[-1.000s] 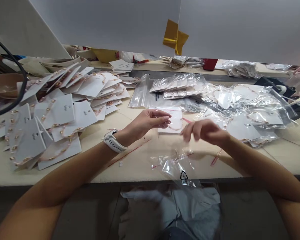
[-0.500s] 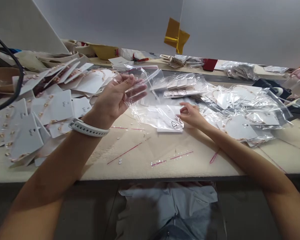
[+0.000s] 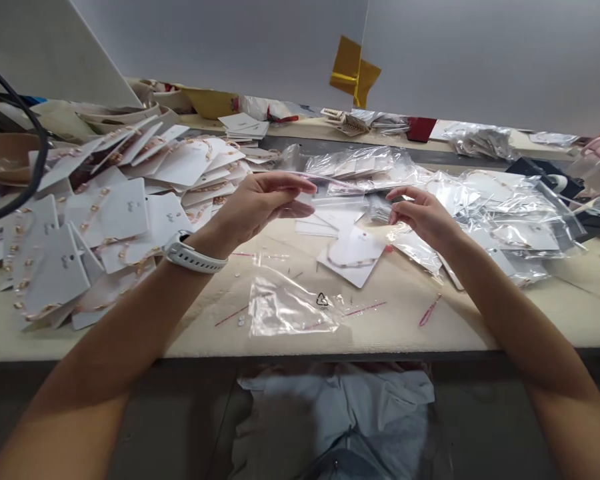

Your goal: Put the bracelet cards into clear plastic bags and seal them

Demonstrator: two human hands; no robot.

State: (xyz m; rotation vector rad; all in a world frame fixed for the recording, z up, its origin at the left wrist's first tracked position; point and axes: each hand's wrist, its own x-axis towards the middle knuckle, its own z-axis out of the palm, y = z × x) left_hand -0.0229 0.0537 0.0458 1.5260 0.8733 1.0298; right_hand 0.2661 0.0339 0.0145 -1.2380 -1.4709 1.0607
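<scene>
My left hand (image 3: 267, 203) is closed, thumb against fingers, on the upper edge of a clear zip bag (image 3: 295, 303). The bag's lower part, with a printed recycling mark, lies over the table near its front edge. My right hand (image 3: 417, 213) is just right of the bag's mouth, fingers curled with a gap between thumb and forefinger; I see nothing in them. Between and below the hands is a white card with a beaded bracelet (image 3: 355, 253). Flat white cards (image 3: 317, 223) lie behind it.
Cards with bracelets (image 3: 107, 210) are heaped at left. Bagged cards (image 3: 500, 213) pile up at right. Pink marks (image 3: 365, 309) and a pink loop (image 3: 430, 310) show on the padded table. A black cable (image 3: 43, 143) hangs at far left.
The bag's lower end has shifted left and towards me, and the bracelet card now shows. My left hand has lowered slightly and turned; my right hand has moved right.
</scene>
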